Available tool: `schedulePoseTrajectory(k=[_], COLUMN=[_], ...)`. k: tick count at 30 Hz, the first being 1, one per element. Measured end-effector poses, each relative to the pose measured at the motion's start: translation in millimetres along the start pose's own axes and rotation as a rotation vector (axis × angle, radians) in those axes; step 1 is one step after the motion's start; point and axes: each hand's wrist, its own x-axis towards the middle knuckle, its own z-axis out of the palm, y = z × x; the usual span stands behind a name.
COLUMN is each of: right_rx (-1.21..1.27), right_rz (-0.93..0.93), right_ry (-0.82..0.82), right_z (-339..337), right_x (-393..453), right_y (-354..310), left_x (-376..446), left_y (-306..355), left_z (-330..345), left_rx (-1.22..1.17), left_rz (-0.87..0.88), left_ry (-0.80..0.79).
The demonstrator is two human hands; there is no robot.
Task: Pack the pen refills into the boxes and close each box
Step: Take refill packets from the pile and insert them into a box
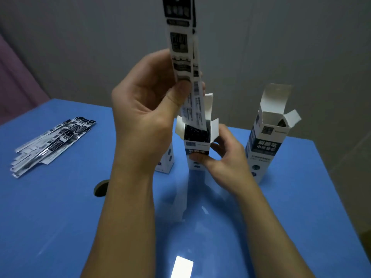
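Observation:
My left hand [144, 109] pinches a bundle of packaged pen refills [181, 51], long white-and-black strips held upright with their lower ends dipping into an open box [197, 145]. That box stands in the middle of the blue table, its top flaps spread, dark refill ends visible inside. My right hand [224, 159] grips the box's body from the right. A second open box [265, 145] stands upright to the right, its lid flap raised. A third box [165, 163] is partly hidden behind my left wrist.
A loose pile of packaged refills [52, 143] lies flat at the left of the blue table [60, 217]. A round hole [101, 188] is in the tabletop near my left forearm. A grey wall rises behind.

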Motion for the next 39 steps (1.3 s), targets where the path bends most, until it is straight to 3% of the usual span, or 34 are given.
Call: schedulePoseTrajectory(k=[10, 23, 36, 39], right_rx=[0.039, 0.036, 0.040, 0.044], right_rz=[0.022, 0.044, 0.063, 0.066], right_ry=[-0.051, -0.044, -0.050, -0.042], right_z=[1.4, 4.2, 4.6, 3.8], right_x=[2.0, 2.4, 2.9, 2.5], right_y=[7.8, 6.7, 5.4, 5.3], left_x=[-1.2, -1.6, -1.5, -1.6], left_y=[-11.5, -9.5, -7.5, -6.5], left_z=[-6.4, -9.1, -10.2, -11.8], left_rx=[-0.113, 0.076, 0.213, 0.178], left_rz=[-0.051, -0.046, -0.057, -0.053], left_ry=[0.055, 0.090, -0.042, -0.007])
